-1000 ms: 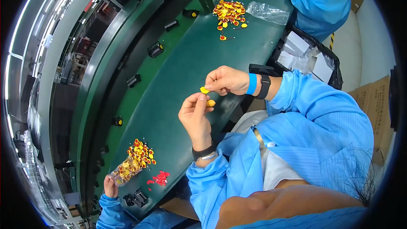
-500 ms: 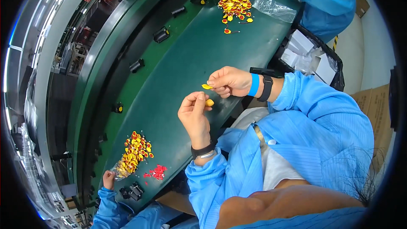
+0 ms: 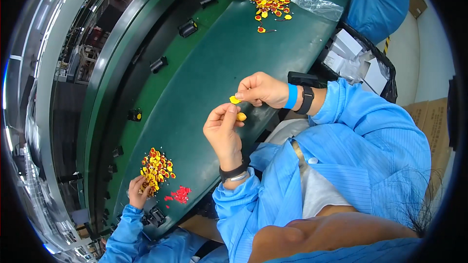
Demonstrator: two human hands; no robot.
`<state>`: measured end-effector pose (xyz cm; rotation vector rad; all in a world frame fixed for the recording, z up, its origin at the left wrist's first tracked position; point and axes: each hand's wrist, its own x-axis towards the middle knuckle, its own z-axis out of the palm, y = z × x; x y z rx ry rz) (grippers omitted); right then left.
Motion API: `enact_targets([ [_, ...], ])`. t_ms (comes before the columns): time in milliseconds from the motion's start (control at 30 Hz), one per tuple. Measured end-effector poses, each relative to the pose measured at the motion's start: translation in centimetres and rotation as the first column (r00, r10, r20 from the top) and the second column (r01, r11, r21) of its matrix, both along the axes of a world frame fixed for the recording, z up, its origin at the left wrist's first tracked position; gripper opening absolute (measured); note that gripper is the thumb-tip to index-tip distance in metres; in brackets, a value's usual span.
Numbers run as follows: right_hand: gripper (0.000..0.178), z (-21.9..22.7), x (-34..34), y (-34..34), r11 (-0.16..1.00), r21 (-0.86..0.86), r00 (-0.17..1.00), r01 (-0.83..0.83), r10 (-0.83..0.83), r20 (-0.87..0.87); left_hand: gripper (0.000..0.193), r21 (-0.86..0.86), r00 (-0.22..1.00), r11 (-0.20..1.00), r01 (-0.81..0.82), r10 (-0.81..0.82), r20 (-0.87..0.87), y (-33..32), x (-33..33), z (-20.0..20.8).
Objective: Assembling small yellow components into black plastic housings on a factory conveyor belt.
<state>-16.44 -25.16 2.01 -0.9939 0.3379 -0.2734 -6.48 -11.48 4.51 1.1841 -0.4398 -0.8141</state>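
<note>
My left hand (image 3: 224, 129) is closed, with a small yellow oval piece (image 3: 241, 116) poking out between its fingers. Just above it, my right hand (image 3: 262, 90) pinches a flat yellow piece (image 3: 234, 100) between thumb and fingertips. That piece sits very close to the left thumb tip; I cannot tell whether the two touch. Both hands are over the dark green worktop (image 3: 195, 117). A blue band and a black watch circle my right wrist, a dark band my left.
Piles of yellow-and-red pieces lie far off (image 3: 271, 1) and at lower left (image 3: 157, 168), where a co-worker's hand (image 3: 139, 192) reaches in. Red scraps (image 3: 181, 195) lie beside it. Black devices (image 3: 187, 28) ride the green belt. A black-lined bin (image 3: 390, 68) holds white boxes.
My right hand has shifted slightly left, its yellow piece now above my left thumb. Black devices on the belt have moved away. The co-worker's hand has gone from the plastic bag to the pile.
</note>
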Motion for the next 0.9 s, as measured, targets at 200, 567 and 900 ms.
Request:
enact_targets([
  [200,0.019,0.2,-0.6,-0.2,1.0,0.015,1.0,0.023,-0.023,-0.004,0.009,0.005,1.0,1.0,0.019,-0.019,-0.001,-0.7,-0.4,0.0],
  [567,0.017,-0.2,-1.5,-0.7,0.973,0.214,0.995,-0.088,0.077,0.059,0.008,-0.011,0.997,0.997,0.07,-0.07,-0.021,-1.7,-0.1,-1.0],
  [900,0.013,-1.3,-1.5,-1.3,0.867,0.434,0.963,-0.245,0.166,0.212,0.007,0.1,0.991,0.989,-0.106,0.097,0.093,4.8,2.8,-2.0],
])
